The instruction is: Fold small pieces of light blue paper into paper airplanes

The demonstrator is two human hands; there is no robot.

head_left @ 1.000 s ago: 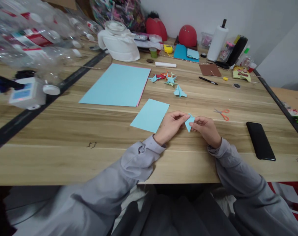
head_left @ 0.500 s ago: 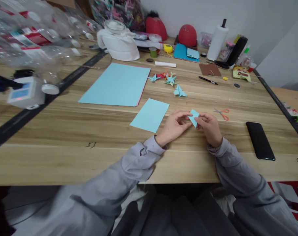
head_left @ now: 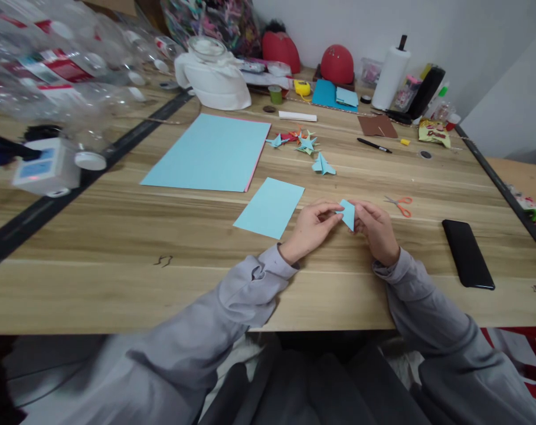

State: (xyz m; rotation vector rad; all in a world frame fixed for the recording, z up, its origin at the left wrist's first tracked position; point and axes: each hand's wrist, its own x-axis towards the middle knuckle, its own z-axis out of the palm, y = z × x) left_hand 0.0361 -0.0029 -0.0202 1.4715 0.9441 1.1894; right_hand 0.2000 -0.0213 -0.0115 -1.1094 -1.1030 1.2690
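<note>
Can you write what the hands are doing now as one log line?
left hand: pinching folded blue paper | right hand: pinching it too | scissors: beside

The folded paper piece [head_left: 348, 213] is light blue, as are the small sheet [head_left: 270, 207] and large sheet [head_left: 210, 153], the latter edged pink. The worktop [head_left: 117, 277] is pale streaked woodgrain. The scissors [head_left: 399, 205] have orange handles; the phone [head_left: 467, 253] is black; the sleeves [head_left: 241, 295] are grey.

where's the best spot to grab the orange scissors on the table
Take the orange scissors by their orange handle loops, which point right, toward the black phone. Come from above with the right hand: they lie flat on the table, blades pointing left, so the loops give the safest grip.
</note>
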